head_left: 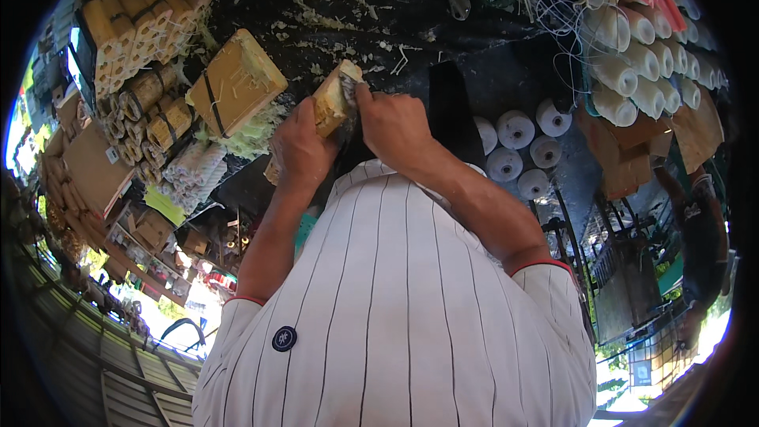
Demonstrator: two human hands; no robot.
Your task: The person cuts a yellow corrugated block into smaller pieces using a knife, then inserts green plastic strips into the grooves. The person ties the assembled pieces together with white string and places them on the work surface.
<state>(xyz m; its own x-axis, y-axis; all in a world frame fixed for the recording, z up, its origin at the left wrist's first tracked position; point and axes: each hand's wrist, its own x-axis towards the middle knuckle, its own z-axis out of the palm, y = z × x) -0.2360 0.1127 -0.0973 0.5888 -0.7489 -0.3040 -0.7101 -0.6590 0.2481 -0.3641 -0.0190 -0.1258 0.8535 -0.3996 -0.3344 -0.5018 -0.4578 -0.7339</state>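
Observation:
My left hand (303,145) is wrapped round a yellow-tan block (330,111) with a pale, rough end, held tilted in front of my body. My right hand (398,128) is closed against the block's right side, near that end. A greyish sliver shows between the right fingers and the block, too small to name. Left of the hands lies a larger flat yellow block (237,83) with a black band round it. Pale green shreds (254,133) are heaped under its lower edge.
Banded bundles of yellow tubes (142,20) are stacked at far left. Pale scraps litter the black surface (316,20). White thread spools (515,130) stand to the right, below stacked white rolls (624,79). Another person (702,245) is at far right.

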